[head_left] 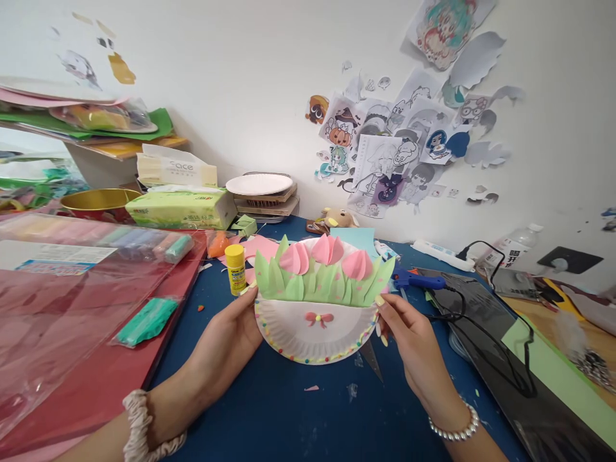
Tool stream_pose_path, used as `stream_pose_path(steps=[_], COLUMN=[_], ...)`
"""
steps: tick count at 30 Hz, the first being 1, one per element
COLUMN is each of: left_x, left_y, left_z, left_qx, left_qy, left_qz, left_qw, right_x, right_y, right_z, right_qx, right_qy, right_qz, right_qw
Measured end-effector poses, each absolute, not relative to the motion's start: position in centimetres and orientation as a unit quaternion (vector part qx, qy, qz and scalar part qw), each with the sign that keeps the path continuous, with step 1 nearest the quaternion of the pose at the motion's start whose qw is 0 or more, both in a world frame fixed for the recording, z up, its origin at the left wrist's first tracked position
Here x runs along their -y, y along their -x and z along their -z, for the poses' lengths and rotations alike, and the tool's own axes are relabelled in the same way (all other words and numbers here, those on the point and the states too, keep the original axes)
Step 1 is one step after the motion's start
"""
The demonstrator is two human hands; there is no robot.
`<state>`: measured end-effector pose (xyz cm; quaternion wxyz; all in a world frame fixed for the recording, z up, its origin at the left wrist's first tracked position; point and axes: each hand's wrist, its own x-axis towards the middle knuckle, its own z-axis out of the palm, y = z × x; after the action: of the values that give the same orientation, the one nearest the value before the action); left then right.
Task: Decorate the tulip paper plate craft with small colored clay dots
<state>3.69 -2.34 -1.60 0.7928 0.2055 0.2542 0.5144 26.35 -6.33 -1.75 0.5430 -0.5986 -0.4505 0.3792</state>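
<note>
Between my hands is a paper plate flower basket (pixel 315 333), held upright above the blue table. Its white half-plate front has a rim of small coloured dots and a red bow (pixel 319 319). Green paper leaves (pixel 312 285) and three pink paper tulips (pixel 328 249) rise from behind the front. My left hand (pixel 235 337) grips the left edge, its thumb at the front near the leaves. With thumb and fingers, my right hand (pixel 409 327) pinches the right edge. The fingertips behind the plate are partly hidden.
A yellow glue stick (pixel 235 269) stands left of the basket. At right lie a blue glue gun (pixel 418 280) and its black cord. A red board (pixel 139 369) with clay packs is on the left. Tissue packs (pixel 183 206) and stacked plates (pixel 260 184) stand behind.
</note>
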Motion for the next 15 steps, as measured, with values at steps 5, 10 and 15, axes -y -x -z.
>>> stream_pose_path(steps=[5, 10, 15], left_x=[2.23, 2.25, 2.4], left_y=[-3.67, -3.64, -3.63], left_z=[1.48, 1.5, 1.47], left_qx=[-0.254, -0.241, -0.246], left_qy=[-0.206, -0.21, -0.212], left_qz=[-0.517, -0.514, -0.516], left_qw=[0.791, 0.796, 0.793], right_x=[6.32, 6.35, 6.47], right_y=[-26.34, -26.39, -26.31], right_z=[1.68, 1.77, 1.62], right_qx=[0.454, 0.453, 0.455], right_qy=[0.598, 0.6, 0.599], right_qz=[-0.376, -0.377, -0.38], right_qw=[0.543, 0.542, 0.539])
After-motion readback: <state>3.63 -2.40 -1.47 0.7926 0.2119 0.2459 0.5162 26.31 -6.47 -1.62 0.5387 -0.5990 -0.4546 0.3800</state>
